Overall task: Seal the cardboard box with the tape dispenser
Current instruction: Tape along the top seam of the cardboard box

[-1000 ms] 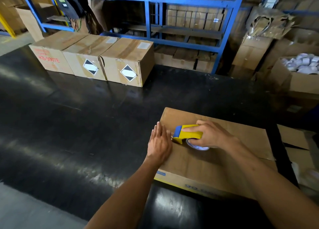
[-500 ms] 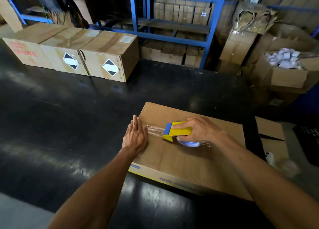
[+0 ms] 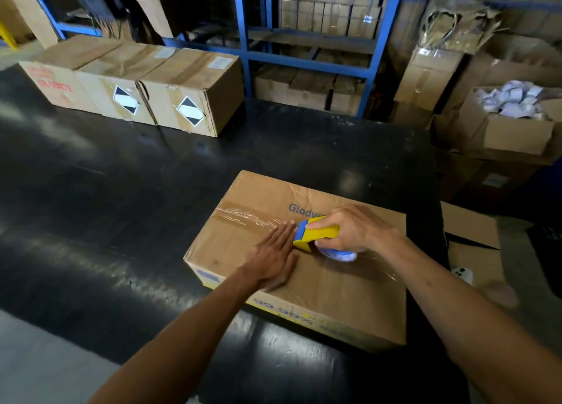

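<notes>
Clear tape (image 3: 243, 216), glossy and wrinkled, now covers the left stretch of the seam on the flat brown cardboard box (image 3: 319, 282), which lies on the black counter (image 3: 121, 205) at centre frame. A second ago that stretch was bare. The left hand (image 3: 275, 259), open and flat, presses the tape down. Just right, the right hand (image 3: 349, 230) has its grip closed around the yellow and blue tape dispenser (image 3: 316, 234), pulled further right. The right half probably still needs sealing.

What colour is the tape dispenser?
Yellow body with a blue front end, on the tape dispenser in the right hand. Head view.
</notes>
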{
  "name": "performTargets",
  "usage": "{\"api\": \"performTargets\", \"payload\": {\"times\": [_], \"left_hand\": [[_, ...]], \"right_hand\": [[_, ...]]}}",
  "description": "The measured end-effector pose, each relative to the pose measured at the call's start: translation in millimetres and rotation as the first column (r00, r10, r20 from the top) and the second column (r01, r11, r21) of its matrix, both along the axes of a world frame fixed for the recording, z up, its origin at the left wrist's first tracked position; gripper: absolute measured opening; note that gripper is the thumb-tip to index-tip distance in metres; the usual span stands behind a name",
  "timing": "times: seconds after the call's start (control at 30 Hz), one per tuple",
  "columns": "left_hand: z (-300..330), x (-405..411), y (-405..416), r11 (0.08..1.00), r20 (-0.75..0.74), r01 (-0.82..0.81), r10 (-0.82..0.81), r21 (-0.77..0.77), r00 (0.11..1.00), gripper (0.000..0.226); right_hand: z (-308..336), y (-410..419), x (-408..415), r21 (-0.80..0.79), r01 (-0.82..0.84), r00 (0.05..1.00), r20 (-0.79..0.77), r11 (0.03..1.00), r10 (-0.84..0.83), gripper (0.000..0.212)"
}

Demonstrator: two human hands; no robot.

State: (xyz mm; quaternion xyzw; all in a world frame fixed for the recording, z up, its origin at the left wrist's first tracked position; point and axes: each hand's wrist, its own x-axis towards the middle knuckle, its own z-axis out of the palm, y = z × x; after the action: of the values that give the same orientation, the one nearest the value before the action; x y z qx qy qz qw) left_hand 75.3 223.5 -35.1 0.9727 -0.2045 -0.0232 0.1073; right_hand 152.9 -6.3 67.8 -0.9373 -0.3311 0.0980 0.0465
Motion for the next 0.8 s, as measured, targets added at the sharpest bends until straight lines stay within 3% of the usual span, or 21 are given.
{"api": "performTargets", "payload": {"times": [0.5,0.8], "left_hand": [[-1.0,1.3,-5.3,0.994,0.026,0.009,-0.012,0.108,1.000,0.066],[1.7,1.9,-6.1,0.992,0.007,0.028,-0.029,0.126,1.000,0.079]], "right_hand": [[0.8,-8.2,-3.0,0.013,0.042,0.998,-0.043,0.999,-0.041,0.062],[19.4,-86.2,-20.3,-0.052,0.058,0.993,-0.100,0.997,-0.063,0.053]]}}
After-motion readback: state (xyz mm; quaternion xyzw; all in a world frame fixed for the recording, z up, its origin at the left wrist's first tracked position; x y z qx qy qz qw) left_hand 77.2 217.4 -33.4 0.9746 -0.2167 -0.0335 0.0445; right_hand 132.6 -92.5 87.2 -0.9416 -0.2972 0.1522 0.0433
